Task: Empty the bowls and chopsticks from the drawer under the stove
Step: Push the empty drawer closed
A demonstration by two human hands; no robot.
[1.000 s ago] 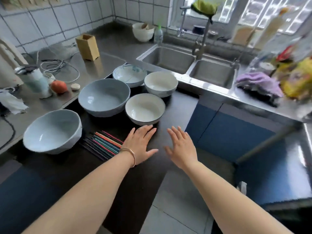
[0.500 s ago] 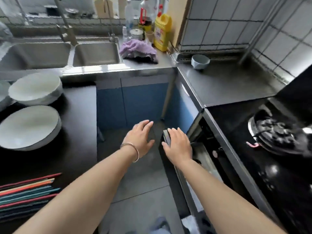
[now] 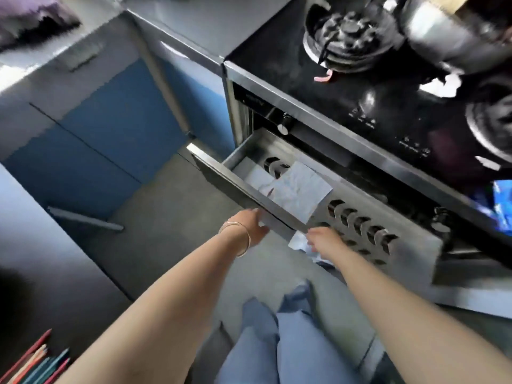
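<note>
1. Stainless-steel drawer (image 3: 279, 173) under the stove (image 3: 360, 87), pulled out toward the person. Its slotted rack (image 3: 360, 225) shows no bowls; only a white paper sheet (image 3: 299, 189) lies across it.
2. Left hand (image 3: 249, 227) at the outer face of the drawer front (image 3: 243, 189), touching it near the lower edge. The fingers are hidden behind the panel, so how far it is closed cannot be told.
3. Right hand (image 3: 325, 241) reaches over the front edge into the drawer, fingers loosely curled and resting on the rack beside crumpled paper (image 3: 297, 242). A grip on anything cannot be confirmed.
4. Chopsticks (image 3: 36, 361), coloured, lie on the dark counter (image 3: 41, 273) at lower left, well apart from the drawer.
5. Risk: pushing the front in while the right hand remains inside would likely pinch its fingers against the frame.
6. Risk: loose paper may jam in the rack slots or runner, or hide any item left beneath.
7. Orientation: the drawer's long axis runs parallel to the stove front, from upper left to lower right; it opens toward the lower left. The chopsticks point from lower left to upper right.
</note>
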